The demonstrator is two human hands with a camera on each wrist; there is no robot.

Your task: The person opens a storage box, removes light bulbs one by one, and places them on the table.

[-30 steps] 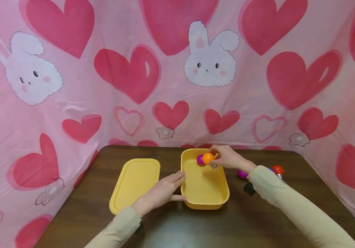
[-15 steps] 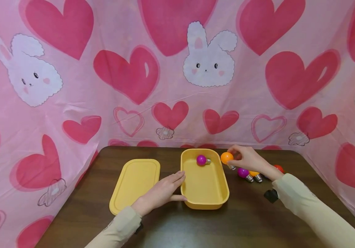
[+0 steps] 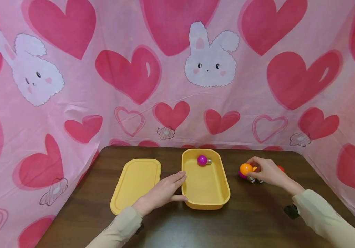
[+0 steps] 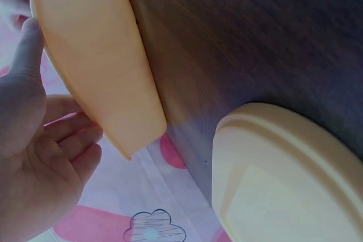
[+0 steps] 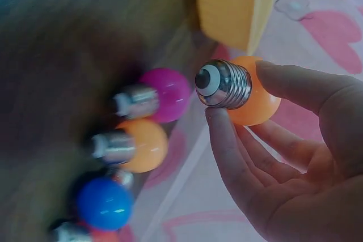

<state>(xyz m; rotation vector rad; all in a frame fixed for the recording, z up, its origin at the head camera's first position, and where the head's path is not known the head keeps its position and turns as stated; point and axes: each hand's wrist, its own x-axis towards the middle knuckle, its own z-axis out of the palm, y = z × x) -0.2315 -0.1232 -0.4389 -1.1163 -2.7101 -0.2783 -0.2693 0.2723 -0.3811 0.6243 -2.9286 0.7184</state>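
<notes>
My right hand [image 3: 267, 170] pinches an orange light bulb [image 3: 246, 169] between thumb and fingertips, its metal screw base pointing toward the right wrist camera. In the head view it overlaps a group of loose bulbs. Among these, the right wrist view shows a purple bulb [image 5: 170, 94], another orange bulb [image 5: 148, 145] and a blue bulb [image 5: 105, 203]. My left hand [image 3: 162, 189] rests against the left side of a yellow box [image 3: 205, 187], fingers extended at the rim and thumb near the front corner. A purple bulb [image 3: 202, 160] lies inside, near the back.
A flat yellow lid [image 3: 137, 184] lies on the dark wooden table [image 3: 177, 227], left of the box and close to my left forearm. Part of a red bulb [image 3: 281, 168] shows behind my right hand. A pink heart-and-rabbit cloth [image 3: 171, 79] hangs behind the table.
My right hand has carried the orange bulb from above the box rightward to the loose bulbs. The purple bulb in the box and my left hand have stayed put.
</notes>
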